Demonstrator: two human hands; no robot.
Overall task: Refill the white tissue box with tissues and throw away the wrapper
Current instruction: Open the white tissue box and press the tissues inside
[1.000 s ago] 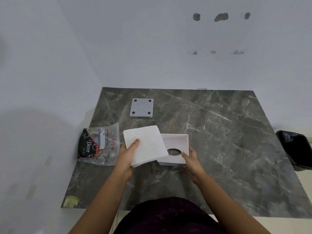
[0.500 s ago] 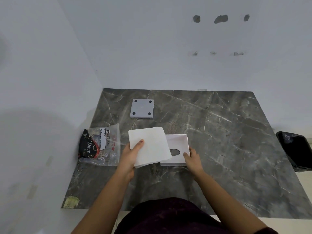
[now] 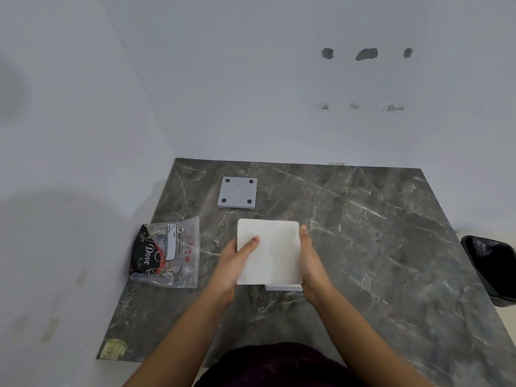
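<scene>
A square stack of white tissues [image 3: 272, 251] lies flat between both hands, directly over the white tissue box [image 3: 283, 287], of which only a thin front edge shows. My left hand [image 3: 234, 263] grips the stack's left side with the thumb on top. My right hand [image 3: 311, 261] presses against the stack's right side. The clear plastic wrapper [image 3: 167, 254] with black and red Dove print lies on the table to the left, at the wall. The box's grey square base plate [image 3: 238, 192] with corner pads lies apart, farther back.
The dark marble table [image 3: 377, 247] sits in a corner of white walls. A black bin [image 3: 492, 268] stands on the floor beyond the table's right edge. A yellowish sticker [image 3: 113, 349] marks the table's front left corner.
The tissue stack moved right and now covers the box, hiding its round opening. My right hand shifted from the box's front edge to the stack's right side.
</scene>
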